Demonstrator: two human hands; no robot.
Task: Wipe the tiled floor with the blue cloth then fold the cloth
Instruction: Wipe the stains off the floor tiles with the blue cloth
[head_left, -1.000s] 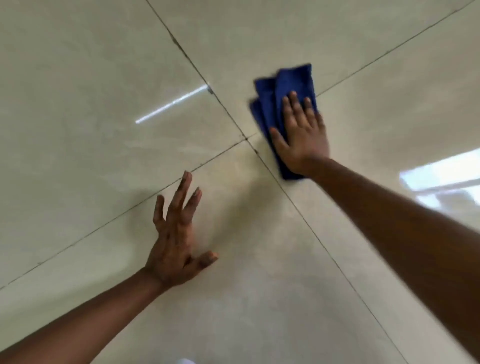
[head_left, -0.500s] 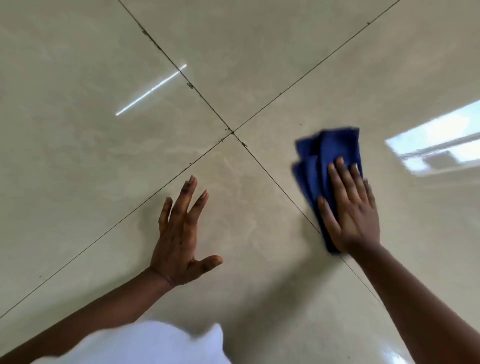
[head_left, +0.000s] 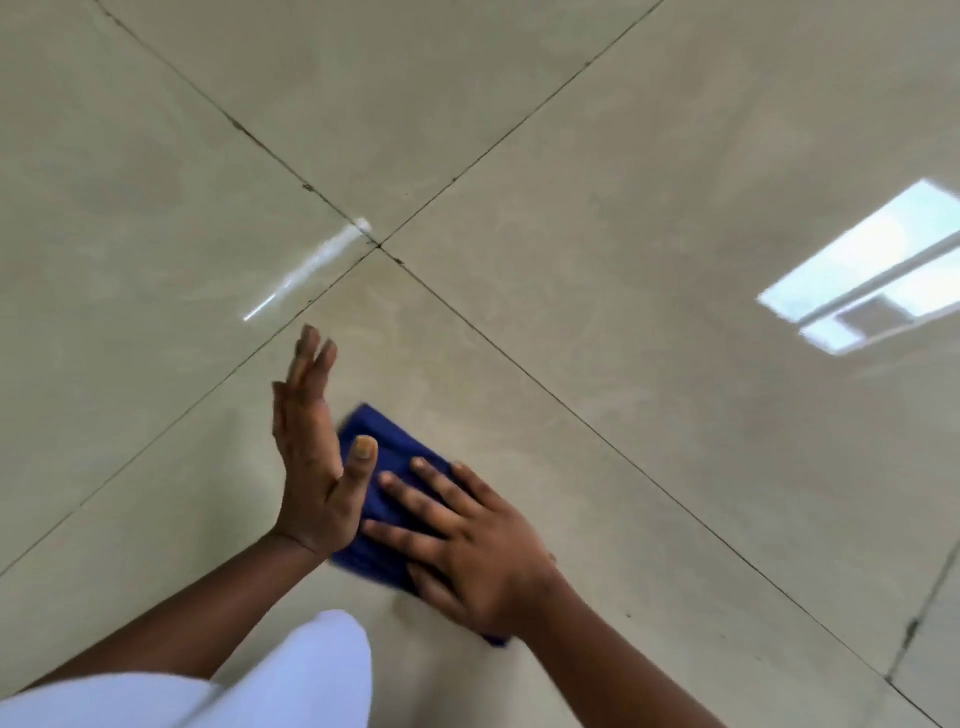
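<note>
The blue cloth (head_left: 390, 462) lies bunched on the glossy beige tiled floor (head_left: 597, 322), just below the meeting point of four tiles. My right hand (head_left: 467, 540) presses flat on the cloth with fingers spread and straight, covering most of it. My left hand (head_left: 317, 457) is raised off the floor on its edge, fingers straight, right beside the cloth's left side; its thumb overlaps the cloth in the view. Part of the cloth is hidden under both hands.
Dark grout lines (head_left: 519, 364) cross at the centre. A bright window reflection (head_left: 872, 275) shines on the right tile. My white clothing (head_left: 270, 680) fills the bottom left. Another grout joint (head_left: 919, 613) runs at the right edge.
My right hand has swept the cloth from the right tile toward me and leftward, up against my left hand. My left hand has lifted off the floor onto its edge.
</note>
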